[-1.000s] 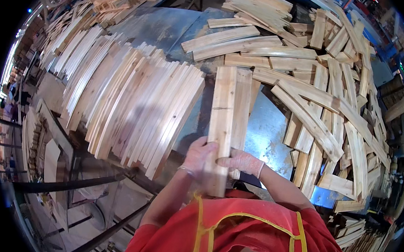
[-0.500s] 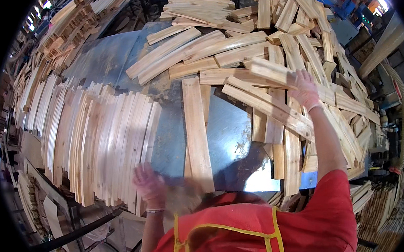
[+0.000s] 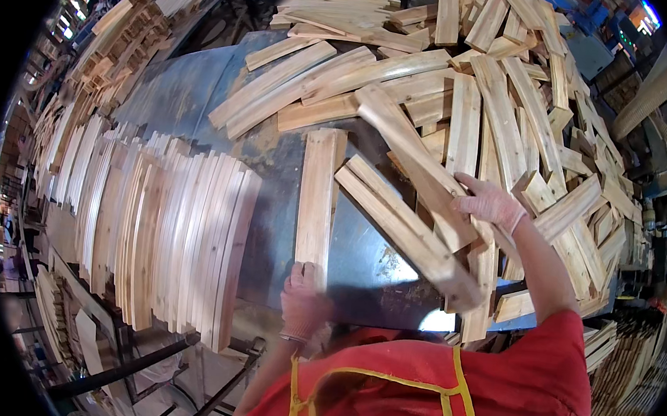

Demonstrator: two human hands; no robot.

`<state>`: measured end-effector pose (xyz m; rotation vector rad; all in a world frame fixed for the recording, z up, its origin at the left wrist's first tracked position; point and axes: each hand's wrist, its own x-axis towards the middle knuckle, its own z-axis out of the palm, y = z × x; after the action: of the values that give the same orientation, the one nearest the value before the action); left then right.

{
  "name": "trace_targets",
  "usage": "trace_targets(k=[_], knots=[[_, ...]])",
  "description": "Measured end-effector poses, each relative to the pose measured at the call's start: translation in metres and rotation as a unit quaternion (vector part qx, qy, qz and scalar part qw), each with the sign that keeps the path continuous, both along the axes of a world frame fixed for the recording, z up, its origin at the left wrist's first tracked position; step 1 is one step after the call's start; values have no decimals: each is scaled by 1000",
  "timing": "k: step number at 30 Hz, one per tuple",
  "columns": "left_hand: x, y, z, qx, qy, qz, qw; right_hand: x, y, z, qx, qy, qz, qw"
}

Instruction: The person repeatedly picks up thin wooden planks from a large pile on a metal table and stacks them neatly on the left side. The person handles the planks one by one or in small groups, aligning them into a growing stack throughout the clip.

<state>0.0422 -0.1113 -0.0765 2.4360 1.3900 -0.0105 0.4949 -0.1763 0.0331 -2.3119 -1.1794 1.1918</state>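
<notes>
wooden boards (image 3: 317,199) | hands (image 3: 307,303) apart, each touching one | metal table (image 3: 176,85) below

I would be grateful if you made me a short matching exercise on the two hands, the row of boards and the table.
Column one:
1. left hand
2. right hand
3. row of boards
4. table

Column two:
A. blue-grey, with a shiny patch
B. at a slanting board, right of the middle
C. at the near end of a straight board
D. packed side by side on the left

Right pairs: 1-C, 2-B, 3-D, 4-A.
</notes>
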Motion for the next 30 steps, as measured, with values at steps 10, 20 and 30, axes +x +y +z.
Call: trace_targets(k=[10,20,30], knots=[[-1,13,22,-512,-579,216,597,-254,-13,-34,211,-63,107,970],[-82,55,-12,-531,-521,136,655,-191,-2,-51,65,-219,-179,957],[-103,73,-45,-515,-490,146,689,-287,-146,-68,32,-75,-212,974]])
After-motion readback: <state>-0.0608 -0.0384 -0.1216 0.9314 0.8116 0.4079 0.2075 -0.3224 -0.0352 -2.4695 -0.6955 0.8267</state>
